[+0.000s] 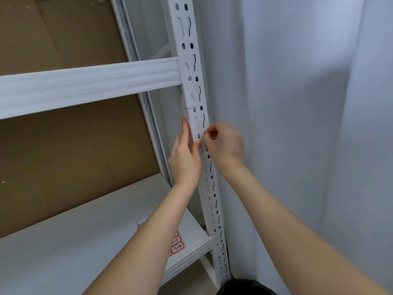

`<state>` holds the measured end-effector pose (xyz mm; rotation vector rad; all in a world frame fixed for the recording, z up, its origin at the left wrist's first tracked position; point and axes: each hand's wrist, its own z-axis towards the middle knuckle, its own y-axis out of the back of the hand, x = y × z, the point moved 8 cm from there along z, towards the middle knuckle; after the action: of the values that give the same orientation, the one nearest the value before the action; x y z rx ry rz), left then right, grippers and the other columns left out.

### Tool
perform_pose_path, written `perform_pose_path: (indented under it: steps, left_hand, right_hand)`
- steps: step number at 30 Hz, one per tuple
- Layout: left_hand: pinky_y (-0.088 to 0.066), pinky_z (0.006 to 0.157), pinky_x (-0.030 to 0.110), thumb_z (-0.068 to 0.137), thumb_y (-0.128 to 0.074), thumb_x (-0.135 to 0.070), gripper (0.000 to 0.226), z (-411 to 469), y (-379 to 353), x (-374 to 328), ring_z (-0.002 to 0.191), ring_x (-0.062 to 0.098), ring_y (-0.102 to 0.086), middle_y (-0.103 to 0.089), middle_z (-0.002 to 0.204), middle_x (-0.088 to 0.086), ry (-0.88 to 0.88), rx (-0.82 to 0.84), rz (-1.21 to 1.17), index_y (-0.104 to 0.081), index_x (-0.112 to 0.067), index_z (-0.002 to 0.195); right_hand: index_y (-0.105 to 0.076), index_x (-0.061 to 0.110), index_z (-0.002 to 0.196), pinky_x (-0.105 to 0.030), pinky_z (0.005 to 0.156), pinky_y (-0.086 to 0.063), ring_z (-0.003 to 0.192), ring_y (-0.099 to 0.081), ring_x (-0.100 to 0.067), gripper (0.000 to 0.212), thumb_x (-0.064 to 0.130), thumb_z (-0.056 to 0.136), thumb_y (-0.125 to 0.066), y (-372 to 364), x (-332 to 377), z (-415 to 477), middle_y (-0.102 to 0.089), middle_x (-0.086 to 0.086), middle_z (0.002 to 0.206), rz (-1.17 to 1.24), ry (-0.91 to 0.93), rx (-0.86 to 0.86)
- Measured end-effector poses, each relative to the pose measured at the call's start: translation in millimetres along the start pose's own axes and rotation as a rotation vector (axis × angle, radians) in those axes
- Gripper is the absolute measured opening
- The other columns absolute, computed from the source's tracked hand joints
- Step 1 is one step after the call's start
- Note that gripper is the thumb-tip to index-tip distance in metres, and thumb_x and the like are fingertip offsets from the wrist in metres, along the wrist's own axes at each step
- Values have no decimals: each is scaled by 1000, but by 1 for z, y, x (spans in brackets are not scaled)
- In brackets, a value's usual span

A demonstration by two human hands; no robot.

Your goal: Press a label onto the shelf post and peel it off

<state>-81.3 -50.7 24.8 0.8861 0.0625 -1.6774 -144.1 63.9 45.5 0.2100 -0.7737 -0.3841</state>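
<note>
My right hand (pixel 225 143) has its grip pinched together on something too small to make out, right at the slotted front face of the white shelving upright (pixel 194 86). My left hand (pixel 186 158) lies straight-fingered along the upright's left edge, touching it. The upright's long axis runs up and down between both hands, with the right hand nearer the slots.

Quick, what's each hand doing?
Left hand: open, fingers straight against the white post.
Right hand: fingers curled, pinching at the post; what it pinches cannot be told.
</note>
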Motion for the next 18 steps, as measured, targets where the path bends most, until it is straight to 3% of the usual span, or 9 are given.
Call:
perform_pose_path:
  steps: [7, 18]
  left_hand:
    - [-32, 71, 17, 96, -52, -28, 63, 2, 0, 0, 94, 12, -59, -56, 120, -2, -12, 1, 3, -19, -33, 151]
    - [-36, 75, 23, 95, -54, -24, 68, 1, -2, 2, 96, 16, -59, -54, 120, -2, 7, 21, -10, -16, -36, 150]
  right_hand:
    - [-61, 11, 77, -38, 66, -47, 74, -56, -23, 9, 19, 81, -58, 0, 4, 1, -62, -2, 84, 0, -25, 4]
    - [-54, 17, 63, -39, 69, -57, 61, -67, -22, 18, 5, 75, -62, 4, -28, -10, -62, 1, 62, 523, -354, 4]
